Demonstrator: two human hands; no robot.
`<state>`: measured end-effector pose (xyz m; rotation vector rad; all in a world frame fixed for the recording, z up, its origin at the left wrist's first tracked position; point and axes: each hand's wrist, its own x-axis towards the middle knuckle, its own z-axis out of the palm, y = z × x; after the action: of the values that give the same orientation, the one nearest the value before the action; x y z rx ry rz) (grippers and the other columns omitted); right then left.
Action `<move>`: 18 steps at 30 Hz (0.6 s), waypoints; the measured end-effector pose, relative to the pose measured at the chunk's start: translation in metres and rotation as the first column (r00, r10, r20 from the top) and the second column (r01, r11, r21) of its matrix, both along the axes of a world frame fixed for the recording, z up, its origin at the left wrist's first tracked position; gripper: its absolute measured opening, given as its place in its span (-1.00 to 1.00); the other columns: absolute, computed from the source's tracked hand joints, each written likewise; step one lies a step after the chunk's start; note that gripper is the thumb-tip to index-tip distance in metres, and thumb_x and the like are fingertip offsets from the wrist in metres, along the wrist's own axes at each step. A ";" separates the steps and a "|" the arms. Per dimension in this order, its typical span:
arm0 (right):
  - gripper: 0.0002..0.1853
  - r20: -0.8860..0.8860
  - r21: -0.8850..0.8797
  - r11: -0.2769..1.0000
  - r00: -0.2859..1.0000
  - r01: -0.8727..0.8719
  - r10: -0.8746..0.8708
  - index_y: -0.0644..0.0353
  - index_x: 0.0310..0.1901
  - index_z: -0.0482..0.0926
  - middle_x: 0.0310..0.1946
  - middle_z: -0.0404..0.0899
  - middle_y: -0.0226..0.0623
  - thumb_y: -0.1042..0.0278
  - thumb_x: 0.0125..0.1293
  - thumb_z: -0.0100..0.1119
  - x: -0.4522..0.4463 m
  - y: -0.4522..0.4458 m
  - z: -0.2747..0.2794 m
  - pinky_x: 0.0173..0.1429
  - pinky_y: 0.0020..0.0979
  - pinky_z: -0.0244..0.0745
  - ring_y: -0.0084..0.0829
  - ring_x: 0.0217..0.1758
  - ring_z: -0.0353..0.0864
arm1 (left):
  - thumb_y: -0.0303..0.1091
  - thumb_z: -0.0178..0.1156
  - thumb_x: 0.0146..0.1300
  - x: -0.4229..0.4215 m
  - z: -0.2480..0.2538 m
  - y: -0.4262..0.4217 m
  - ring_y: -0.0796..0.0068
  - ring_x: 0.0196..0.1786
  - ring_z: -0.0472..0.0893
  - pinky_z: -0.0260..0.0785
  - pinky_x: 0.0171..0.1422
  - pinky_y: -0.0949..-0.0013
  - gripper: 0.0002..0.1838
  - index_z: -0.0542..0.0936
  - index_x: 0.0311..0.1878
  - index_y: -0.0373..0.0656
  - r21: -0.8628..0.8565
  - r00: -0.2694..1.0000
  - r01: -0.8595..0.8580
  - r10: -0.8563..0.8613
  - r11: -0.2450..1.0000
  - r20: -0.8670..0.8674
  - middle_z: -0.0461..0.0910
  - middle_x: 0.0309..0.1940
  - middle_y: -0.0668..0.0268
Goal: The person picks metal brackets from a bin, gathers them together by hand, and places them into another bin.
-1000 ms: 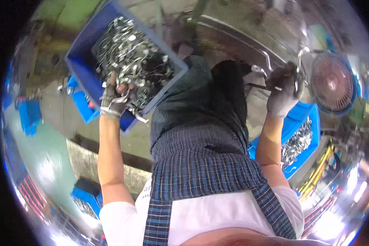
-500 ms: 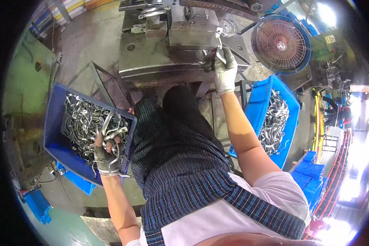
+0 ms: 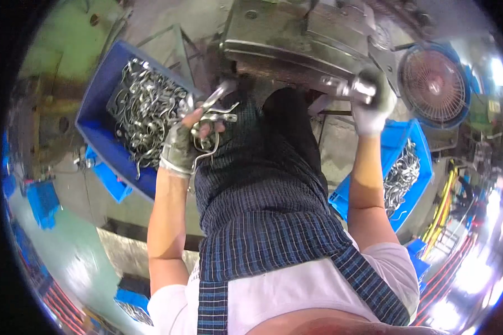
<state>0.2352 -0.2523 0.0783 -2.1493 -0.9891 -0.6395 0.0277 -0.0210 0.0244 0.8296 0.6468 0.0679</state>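
Observation:
Gloved with bare fingertips, my left hand [image 3: 178, 142] is closed around several bent shiny metal brackets [image 3: 217, 117]. It is at the inner edge of the dark blue bin [image 3: 98, 123], close to my apron. Many similar curved metal pieces [image 3: 145, 106] fill that bin. On the other side, my right hand [image 3: 379, 106], in a whitish glove, is smeared by motion. A bent metal bracket [image 3: 363, 89] sticks out of its fingers toward the left. This hand is just off the front right edge of the dark steel machine bed [image 3: 274, 30].
A lighter blue bin [image 3: 422, 153] with more bent metal pieces [image 3: 402, 176] stands below my right hand. Beyond it is a round floor fan [image 3: 433, 84]. Blue crates [image 3: 42, 201] lie at the far left. A metal frame stand [image 3: 179, 47] is behind the dark bin.
My left hand has lifted the brackets from over the bin toward my lap. My right hand has drawn back from the machine with its bracket. The whole view has shifted.

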 end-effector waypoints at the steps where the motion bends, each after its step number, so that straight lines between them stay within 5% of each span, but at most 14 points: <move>1: -0.65 -0.059 -0.049 0.975 0.975 -0.219 0.216 0.17 -0.24 0.52 -0.46 0.58 -0.28 0.42 -0.18 0.26 -0.005 0.000 0.005 -0.37 -0.46 0.48 -0.30 -0.44 0.59 | -0.23 0.06 0.11 -0.001 -0.002 0.003 0.58 -0.58 0.43 0.20 -0.52 0.60 -0.67 0.43 -0.16 -0.29 0.021 1.000 -0.009 0.009 1.000 -0.029 0.41 -0.69 0.35; 2: -0.63 -0.118 -0.086 0.902 0.903 -0.423 0.412 0.14 -0.24 0.53 -0.46 0.58 -0.30 0.35 -0.20 0.28 -0.008 0.001 0.010 -0.39 -0.43 0.48 -0.24 -0.45 0.59 | -0.24 0.09 0.09 -0.001 -0.003 0.005 0.56 -0.61 0.42 0.21 -0.55 0.60 -0.68 0.43 -0.19 -0.30 0.042 0.999 -0.010 0.013 0.999 -0.050 0.36 -0.74 0.39; 4: -0.54 -0.254 -0.240 0.851 0.876 -0.468 0.410 0.05 -0.18 0.54 -0.17 0.52 -0.19 0.16 -0.23 0.29 -0.031 0.029 0.029 -0.36 -0.39 0.49 -0.25 -0.36 0.59 | -0.25 0.08 0.09 0.003 0.009 -0.003 0.58 -0.65 0.39 0.17 -0.58 0.58 -0.73 0.44 -0.22 -0.25 0.049 0.994 -0.012 0.017 0.999 -0.107 0.38 -0.73 0.37; 5: -0.49 -0.264 -0.153 0.799 0.803 -0.582 0.534 0.07 -0.10 0.49 -0.07 0.45 -0.15 0.16 -0.19 0.27 -0.034 0.048 0.021 -0.31 -0.35 0.48 -0.22 -0.30 0.57 | -0.27 0.08 0.08 0.004 0.017 -0.004 0.58 -0.66 0.40 0.14 -0.60 0.58 -0.74 0.45 -0.24 -0.25 0.056 0.991 0.049 -0.042 0.997 -0.125 0.40 -0.72 0.35; 8: -0.49 -0.575 -0.297 0.632 0.662 -0.716 0.480 0.14 -0.09 0.46 -0.29 0.52 -0.16 0.47 -0.24 0.17 -0.062 0.077 -0.004 -0.24 -0.29 0.45 -0.17 -0.28 0.54 | -0.28 0.12 0.05 0.005 0.028 -0.008 0.63 -0.72 0.34 0.08 -0.66 0.58 -0.76 0.48 -0.24 -0.20 0.120 0.968 0.218 -0.198 0.969 -0.156 0.39 -0.73 0.38; 10: -0.55 -0.671 -0.235 0.550 0.543 -0.802 0.505 0.13 -0.14 0.47 -0.38 0.52 -0.14 0.49 -0.22 0.14 -0.069 0.075 -0.020 -0.29 -0.27 0.43 -0.13 -0.33 0.52 | -0.29 0.11 0.06 0.003 0.022 -0.007 0.64 -0.73 0.32 0.08 -0.67 0.60 -0.76 0.47 -0.25 -0.22 0.171 0.942 0.326 -0.305 0.930 -0.138 0.41 -0.70 0.39; 11: -0.60 -0.704 -0.157 0.543 0.479 -0.825 0.524 0.13 -0.20 0.48 -0.46 0.51 -0.13 0.48 -0.23 0.14 -0.068 0.067 -0.031 -0.31 -0.26 0.41 -0.09 -0.37 0.50 | -0.34 0.12 0.04 0.001 0.024 -0.014 0.64 -0.72 0.33 0.10 -0.66 0.64 -0.75 0.46 -0.21 -0.25 0.026 0.964 0.238 -0.234 0.971 -0.126 0.44 -0.64 0.35; 14: -0.64 -0.735 -0.215 0.583 0.523 -0.784 0.432 0.17 -0.24 0.48 -0.46 0.51 -0.11 0.50 -0.21 0.16 -0.052 0.037 -0.042 -0.31 -0.30 0.41 -0.10 -0.36 0.51 | -0.45 0.14 0.01 -0.013 0.011 -0.016 0.59 -0.67 0.40 0.30 -0.60 0.59 -0.73 0.41 -0.18 -0.27 0.010 0.973 0.199 -0.196 0.980 -0.124 0.48 -0.55 0.28; 18: -0.74 -0.762 0.132 0.907 0.545 -0.400 0.351 0.20 -0.25 0.47 -0.43 0.57 -0.32 0.53 -0.06 0.21 -0.026 -0.011 -0.029 -0.24 -0.49 0.45 -0.39 -0.34 0.58 | -0.38 0.13 0.08 -0.043 -0.028 0.013 0.52 -0.60 0.46 0.32 -0.55 0.50 -0.68 0.37 -0.09 -0.25 -0.039 0.972 -0.104 0.093 0.994 -0.214 0.51 -0.54 0.24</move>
<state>0.2096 -0.2632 0.0491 -1.8429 -0.9062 0.5340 -0.0149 -0.0079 -0.0036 0.7623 0.8877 0.0537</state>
